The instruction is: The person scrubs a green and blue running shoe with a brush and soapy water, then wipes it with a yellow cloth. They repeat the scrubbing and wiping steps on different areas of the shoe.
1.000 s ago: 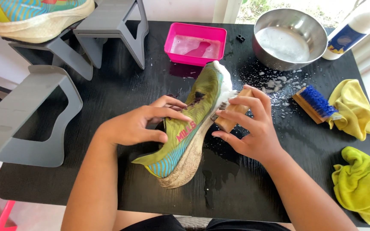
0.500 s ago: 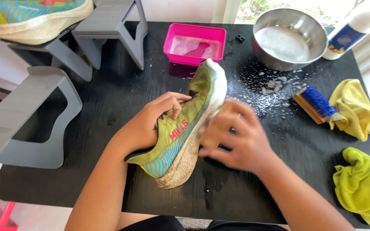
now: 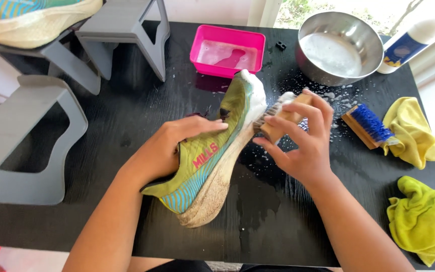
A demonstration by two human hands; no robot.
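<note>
A shoe is being scrubbed on a wet black table crowded with cleaning gear.

The black table [image 3: 127,111] is seen to be splashed with water and foam, most thickly near the steel bowl [image 3: 339,48] at the far edge. The green running shoe [image 3: 212,161] is held on its side at the middle by the left hand [image 3: 169,148], which is closed around its upper. A wooden brush [image 3: 278,118] is gripped by the right hand [image 3: 303,143] and pressed against the foamy toe. A pink tray [image 3: 227,50] is set just behind the shoe. Grey stands [image 3: 31,136] take up the left side; a blue-bristled brush [image 3: 366,126] and two yellow cloths [image 3: 419,136] are crowded along the right edge. Bare surface is left mainly near the front edge.
</note>
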